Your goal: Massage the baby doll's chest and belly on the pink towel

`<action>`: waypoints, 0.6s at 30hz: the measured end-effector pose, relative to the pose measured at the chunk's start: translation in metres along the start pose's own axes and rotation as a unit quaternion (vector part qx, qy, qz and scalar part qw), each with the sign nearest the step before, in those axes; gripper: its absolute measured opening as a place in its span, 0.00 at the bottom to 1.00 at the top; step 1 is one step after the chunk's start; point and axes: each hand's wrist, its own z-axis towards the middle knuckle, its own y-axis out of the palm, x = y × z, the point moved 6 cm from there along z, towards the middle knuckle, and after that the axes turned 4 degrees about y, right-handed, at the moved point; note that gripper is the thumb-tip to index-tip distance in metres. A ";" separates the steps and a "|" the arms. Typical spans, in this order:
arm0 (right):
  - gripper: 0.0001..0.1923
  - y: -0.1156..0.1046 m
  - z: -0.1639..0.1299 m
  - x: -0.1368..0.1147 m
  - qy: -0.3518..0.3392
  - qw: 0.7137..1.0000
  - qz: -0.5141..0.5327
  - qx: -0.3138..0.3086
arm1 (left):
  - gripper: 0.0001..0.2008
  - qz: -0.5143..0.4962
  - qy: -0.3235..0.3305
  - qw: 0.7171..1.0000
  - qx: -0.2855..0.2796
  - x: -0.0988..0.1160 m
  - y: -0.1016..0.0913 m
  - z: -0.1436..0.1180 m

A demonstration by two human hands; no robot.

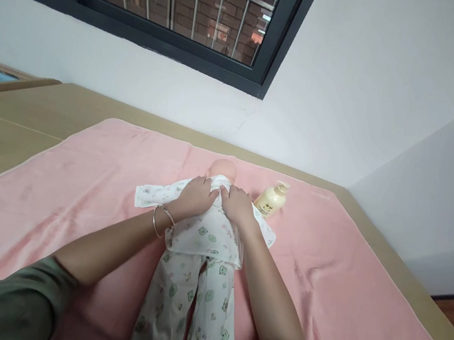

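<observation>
Lying on a pink towel (84, 185) over the wooden table (18, 117), bald baby doll (222, 168) wears printed trousers and top (206, 233). Left hand (196, 195) and right hand (238, 204) press flat at collar, gripping nothing; neckline unfinished. Cream pump bottle (271, 198) beside.

I count one doll (202, 233), one pump bottle (270, 200), one pink towel (85, 175), two bangles (161, 218), and one table (17, 122).
</observation>
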 end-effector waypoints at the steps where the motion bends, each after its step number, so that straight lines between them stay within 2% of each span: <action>1: 0.33 -0.002 -0.005 -0.005 -0.010 1.000 -0.012 -0.001 | 0.22 -0.012 -0.015 1.000 -0.006 -0.005 -0.001 0.003; 4: 0.33 -0.008 -0.017 -0.017 -0.033 0.999 -0.031 -0.014 | 0.23 -0.022 -0.043 0.999 -0.021 -0.013 -0.005 0.009; 10: 0.27 -0.011 -0.018 -0.016 -0.019 0.999 -0.040 -0.019 | 0.26 -0.005 -0.047 0.999 -0.007 -0.009 -0.007 0.007; 18: 0.25 0.010 0.003 -0.011 0.004 0.998 0.018 0.056 | 0.24 -0.007 -0.052 0.999 0.004 -0.013 -0.006 0.010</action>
